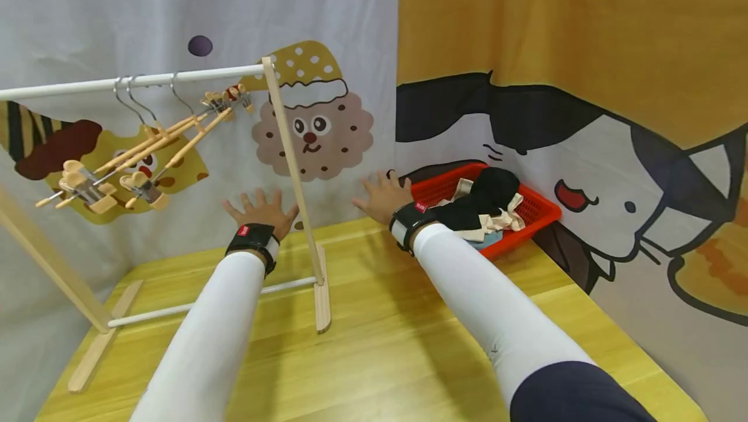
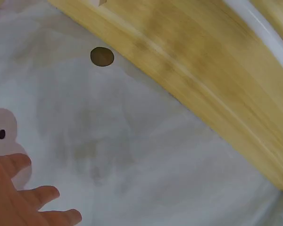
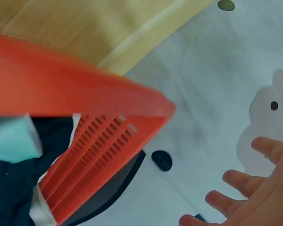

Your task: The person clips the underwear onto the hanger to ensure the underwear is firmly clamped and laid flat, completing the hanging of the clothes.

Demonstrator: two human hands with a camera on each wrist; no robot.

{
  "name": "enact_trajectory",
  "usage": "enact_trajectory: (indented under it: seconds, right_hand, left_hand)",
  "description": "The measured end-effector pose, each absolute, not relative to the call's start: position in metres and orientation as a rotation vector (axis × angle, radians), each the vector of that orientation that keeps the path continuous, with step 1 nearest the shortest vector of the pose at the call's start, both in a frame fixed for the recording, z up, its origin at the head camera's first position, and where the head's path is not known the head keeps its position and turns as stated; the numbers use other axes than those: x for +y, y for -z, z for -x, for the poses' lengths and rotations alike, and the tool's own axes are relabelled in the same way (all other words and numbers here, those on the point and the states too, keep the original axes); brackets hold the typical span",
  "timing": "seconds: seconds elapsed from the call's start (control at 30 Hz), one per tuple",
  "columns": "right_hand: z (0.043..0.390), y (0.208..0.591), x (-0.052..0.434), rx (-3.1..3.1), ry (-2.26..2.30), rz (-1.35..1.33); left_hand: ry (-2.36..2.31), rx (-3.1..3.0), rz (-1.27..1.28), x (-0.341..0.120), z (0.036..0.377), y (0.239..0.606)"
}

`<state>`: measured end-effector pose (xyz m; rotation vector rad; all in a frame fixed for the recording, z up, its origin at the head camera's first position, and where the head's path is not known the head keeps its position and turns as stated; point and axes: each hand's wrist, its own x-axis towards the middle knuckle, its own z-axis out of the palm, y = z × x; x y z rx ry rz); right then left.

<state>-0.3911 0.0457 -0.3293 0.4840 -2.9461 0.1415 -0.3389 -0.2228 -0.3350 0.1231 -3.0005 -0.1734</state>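
Fingers spread, my left hand (image 1: 261, 213) reaches out over the table beside the upright of a wooden clothes rack (image 1: 290, 149). It holds nothing; in the left wrist view part of the left hand (image 2: 23, 197) shows against the curtain. My right hand (image 1: 386, 198) is likewise spread and without a thing in it, just left of a red plastic basket (image 1: 534, 211). Black cloth (image 1: 487, 195) and cream cloth (image 1: 505, 219) lie in the basket. The right wrist view has the basket's corner (image 3: 151, 106) near the right hand (image 3: 259, 193).
Several wooden clip hangers (image 1: 154, 139) hang from the rack's white rail (image 1: 193, 75). A lower white bar (image 1: 158, 313) joins the rack's feet. The yellow wood-grain table (image 1: 362, 344) meets printed curtains (image 1: 350, 13) at the back and right.
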Motion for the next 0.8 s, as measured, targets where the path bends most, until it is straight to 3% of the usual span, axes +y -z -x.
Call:
enact_trajectory:
  seconds: [0.33, 0.53, 0.8]
  right_hand:
    - [0.406, 0.326, 0.126, -3.024, -0.083, -0.302]
    - [0.421, 0.346, 0.167, -3.196, -0.003, -0.442]
    - [0.407, 0.334, 0.166, -3.468, 0.024, -0.572]
  left_hand:
    - [0.091, -2.777, 0.118, -0.246, 0.301, 0.357]
    - [0.042, -2.551, 0.245, -0.254, 0.280, 0.381]
    - [0.144, -2.264, 0.387, -0.236, 0.247, 0.373]
